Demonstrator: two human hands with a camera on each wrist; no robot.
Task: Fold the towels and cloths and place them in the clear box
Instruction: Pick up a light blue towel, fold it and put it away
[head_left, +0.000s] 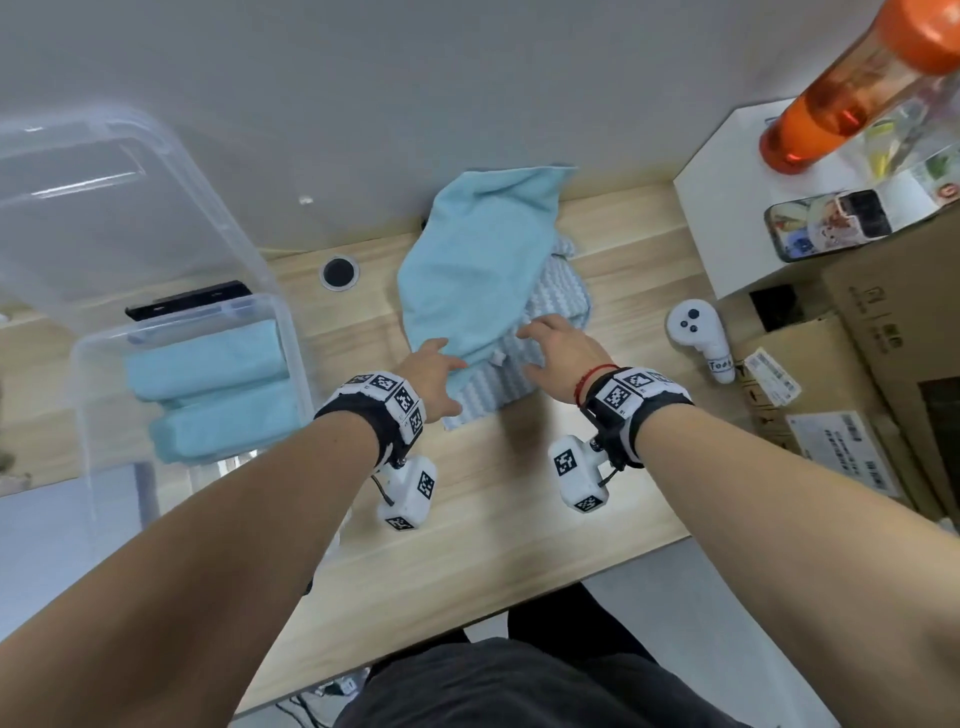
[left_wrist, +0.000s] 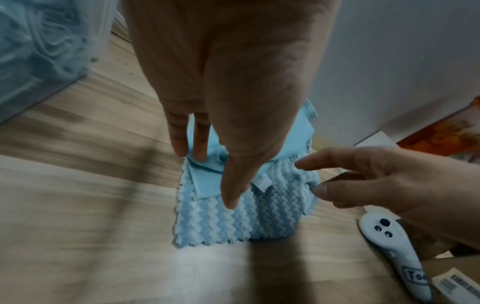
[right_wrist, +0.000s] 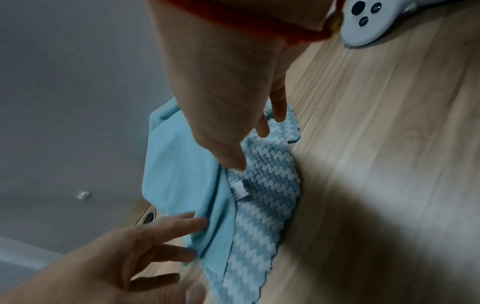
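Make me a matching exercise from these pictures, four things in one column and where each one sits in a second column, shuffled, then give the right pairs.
Things:
1. plain light blue towel
2. blue and white zigzag cloth
3. folded light blue towels
4. white handheld controller

Places:
A. inside the clear plastic box
B. on the wooden table, right of the pile
C. top of the pile
D. under the plain towel

Pairs: 1-C, 2-D, 3-A, 4-B

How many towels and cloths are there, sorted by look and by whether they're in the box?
Plain light-blue towels folded in the clear box: 2
Plain light-blue towel on the table: 1
Blue-and-white zigzag cloth on the table: 1
Total: 4
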